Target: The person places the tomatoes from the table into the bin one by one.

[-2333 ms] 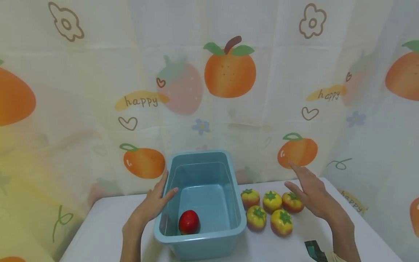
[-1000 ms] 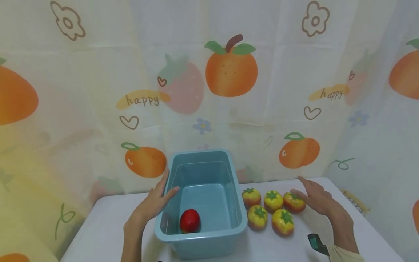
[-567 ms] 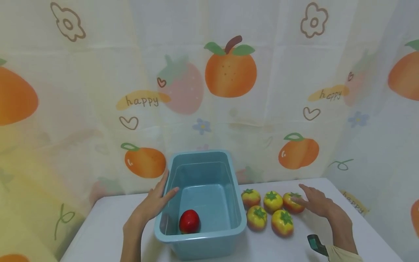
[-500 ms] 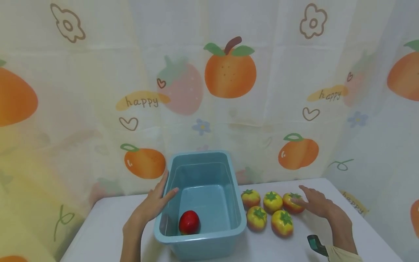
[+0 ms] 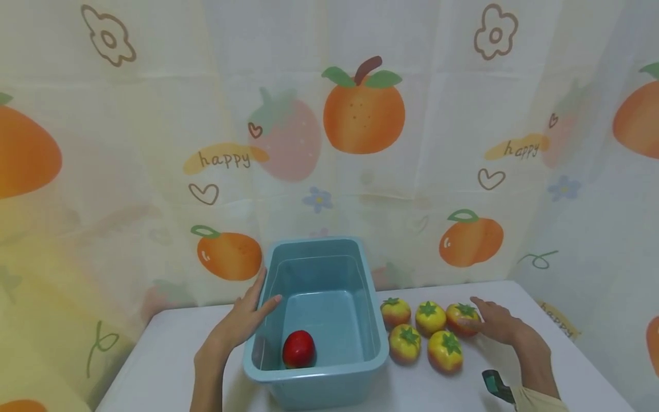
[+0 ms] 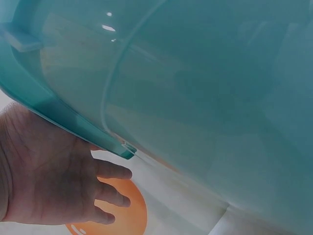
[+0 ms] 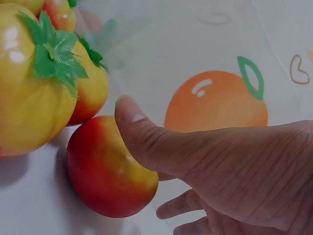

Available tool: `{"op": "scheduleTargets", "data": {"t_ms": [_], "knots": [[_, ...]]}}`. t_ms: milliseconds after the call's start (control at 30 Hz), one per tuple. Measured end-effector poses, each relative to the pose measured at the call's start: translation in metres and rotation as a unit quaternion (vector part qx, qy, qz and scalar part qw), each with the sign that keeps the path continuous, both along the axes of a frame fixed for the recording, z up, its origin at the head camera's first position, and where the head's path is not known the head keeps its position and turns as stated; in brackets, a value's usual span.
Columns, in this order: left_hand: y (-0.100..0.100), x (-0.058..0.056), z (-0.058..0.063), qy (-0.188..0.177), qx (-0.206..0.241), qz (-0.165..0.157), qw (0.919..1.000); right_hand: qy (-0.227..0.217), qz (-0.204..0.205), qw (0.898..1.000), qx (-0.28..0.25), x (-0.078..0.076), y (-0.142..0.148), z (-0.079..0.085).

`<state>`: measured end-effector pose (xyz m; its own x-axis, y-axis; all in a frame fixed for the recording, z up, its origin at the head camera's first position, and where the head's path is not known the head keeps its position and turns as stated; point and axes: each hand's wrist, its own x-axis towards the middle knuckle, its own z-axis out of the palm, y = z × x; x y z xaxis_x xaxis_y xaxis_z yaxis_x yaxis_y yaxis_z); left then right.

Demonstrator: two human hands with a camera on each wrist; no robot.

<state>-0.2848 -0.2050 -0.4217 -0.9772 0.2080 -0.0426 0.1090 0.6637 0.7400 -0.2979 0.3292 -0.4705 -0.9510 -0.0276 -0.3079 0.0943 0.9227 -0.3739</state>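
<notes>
Hanging at the right side of a glossy, round, yellow-and-red fruit with a green leafy top, lower right in the head view, the right hand keeps thumb and fingers apart and has hold of nothing; whether its thumb touches the fruit, I cannot tell; the left hand, at lower centre-left, rests on the side of a light-blue, rectangular plastic bin, thumb over the rim, fingers loosely extended outside; near the bin's lower left lies 1 shiny red fruit; 4 other yellow-and-red fruits stand right of the bin on the white bench; picking up the nearest fruit seems the step in hand; the next move would call for closing thumb and fingers round it without nudging its neighbours.
</notes>
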Motion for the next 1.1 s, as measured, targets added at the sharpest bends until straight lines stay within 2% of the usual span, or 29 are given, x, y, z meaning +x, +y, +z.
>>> {"op": "scheduleTargets", "data": {"t_ms": [500, 767, 1100], "knots": [[0.001, 0.000, 0.000, -0.002, 0.002, 0.001, 1.0000, -0.031, -0.006, 1.000, -0.001, -0.005, 0.000, -0.010], [0.001, -0.001, -0.001, -0.004, -0.001, 0.004, 1.0000, -0.022, 0.009, 1.000, 0.000, -0.010, 0.002, -0.017], [0.001, 0.000, 0.002, -0.007, 0.002, 0.004, 1.0000, -0.020, 0.006, 1.000, 0.001, -0.013, 0.007, -0.023]]}}
